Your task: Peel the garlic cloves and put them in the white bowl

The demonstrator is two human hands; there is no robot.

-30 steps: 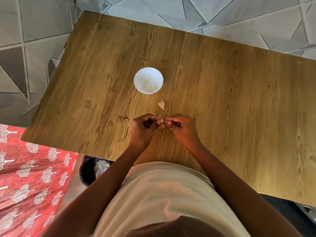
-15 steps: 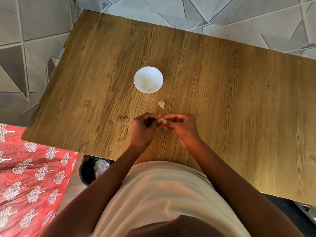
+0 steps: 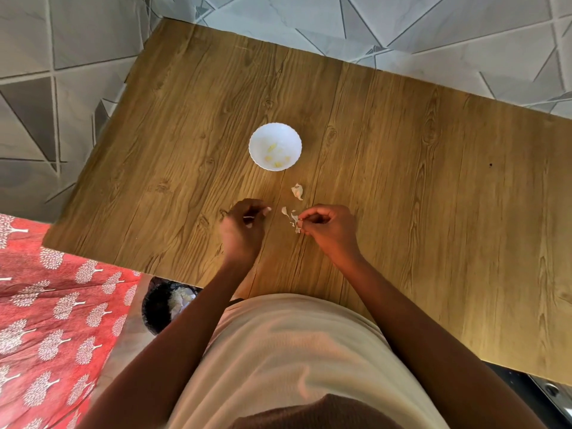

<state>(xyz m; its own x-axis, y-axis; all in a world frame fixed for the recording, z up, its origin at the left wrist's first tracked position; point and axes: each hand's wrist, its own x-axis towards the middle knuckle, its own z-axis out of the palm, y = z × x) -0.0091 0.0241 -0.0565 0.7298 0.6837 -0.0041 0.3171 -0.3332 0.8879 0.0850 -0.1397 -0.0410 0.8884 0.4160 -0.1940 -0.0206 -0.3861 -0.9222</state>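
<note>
While your two hands sit apart over the middle of the wooden table (image 3: 402, 156), your right hand (image 3: 329, 226) pinches a scrap of papery garlic skin (image 3: 292, 218) at its fingertips, the skin trailing toward frame centre. Your left hand (image 3: 244, 227) is curled with fingers folded in; something pale shows inside the curl, too small to tell whether it is a clove. White bowl (image 3: 275, 146) stands above the hands, centre frame, well clear of both, with a few yellowish peeled cloves (image 3: 275, 156) lying in its bottom. One loose garlic piece (image 3: 297, 191) lies on the wood between the bowl and your right hand, just beside the held skin, not touching it. Nothing sits between either hand and the bowl except that piece, off to the right of the line. Lower left, below the table edge: a dark bin (image 3: 164, 308) with pale scraps inside, partly hidden by your left forearm. Red patterned cloth (image 3: 52, 320) fills the lower-left corner. Grey tiled floor (image 3: 62, 88) runs around the upper left and top.
</note>
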